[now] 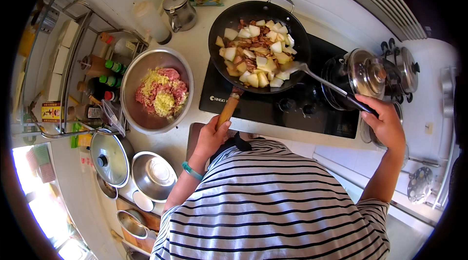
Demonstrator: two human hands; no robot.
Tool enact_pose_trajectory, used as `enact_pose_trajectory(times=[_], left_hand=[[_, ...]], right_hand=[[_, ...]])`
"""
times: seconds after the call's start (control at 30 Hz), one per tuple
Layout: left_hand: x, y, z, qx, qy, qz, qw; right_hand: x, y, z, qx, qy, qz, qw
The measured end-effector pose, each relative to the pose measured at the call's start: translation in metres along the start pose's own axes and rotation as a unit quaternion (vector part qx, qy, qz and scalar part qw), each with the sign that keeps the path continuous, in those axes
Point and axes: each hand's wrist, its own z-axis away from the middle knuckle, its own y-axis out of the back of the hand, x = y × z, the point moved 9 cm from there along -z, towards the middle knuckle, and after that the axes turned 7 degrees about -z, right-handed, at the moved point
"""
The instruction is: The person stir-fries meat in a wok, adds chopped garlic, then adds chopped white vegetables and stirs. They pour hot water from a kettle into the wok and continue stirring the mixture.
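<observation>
A black wok [222, 21] sits on the left part of the black cooktop [273, 109]. Pale, chunky vegetable pieces [263, 62] and browned meat slices [258, 41] lie mixed inside it. My left hand [212, 135] is wrapped round the wok's wooden handle [228, 110]. My right hand [382, 117] grips the black handle of a metal spatula [331, 86]. The spatula's head rests among the food at the wok's right side, and its edge is partly hidden there.
Left of the cooktop stands a steel bowl [127, 101] of minced meat topped with chopped yellowish bits. Behind it are a metal pot [179, 11] and a squeeze bottle [151, 21]. Lidded pots [365, 72] stand at right. A rack [73, 65] of bottles lines the left wall.
</observation>
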Motion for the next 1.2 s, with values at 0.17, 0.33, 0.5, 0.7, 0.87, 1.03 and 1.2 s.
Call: enact_pose_trajectory(times=[0.17, 0.33, 0.5, 0.7, 0.87, 1.03, 1.2], left_hand=[[0.001, -0.002, -0.001, -0.002, 0.005, -0.008, 1.000], [0.000, -0.003, -0.001, -0.016, 0.002, 0.008, 1.000], [-0.001, -0.002, -0.003, -0.010, 0.005, -0.009, 1.000], [-0.005, 0.001, -0.001, 0.001, -0.001, -0.015, 1.000], [-0.001, 0.000, -0.002, 0.001, -0.004, -0.023, 1.000], [0.001, 0.000, 0.000, 0.001, 0.003, 0.002, 1.000], [0.004, 0.001, 0.002, 0.008, 0.009, -0.021, 1.000]], right_hand=[[0.016, -0.031, -0.015, -0.040, -0.040, 0.031, 0.998], [0.013, -0.085, -0.048, 0.035, 0.066, 0.097, 0.992], [0.025, -0.107, -0.064, 0.044, 0.073, 0.037, 0.996], [0.037, -0.020, -0.054, 0.010, -0.061, -0.119, 0.991], [0.065, 0.008, -0.111, 0.073, -0.054, -0.142, 0.986], [0.081, -0.015, -0.192, -0.015, -0.100, -0.178, 0.979], [0.087, -0.056, -0.241, -0.158, -0.134, -0.219, 0.953]])
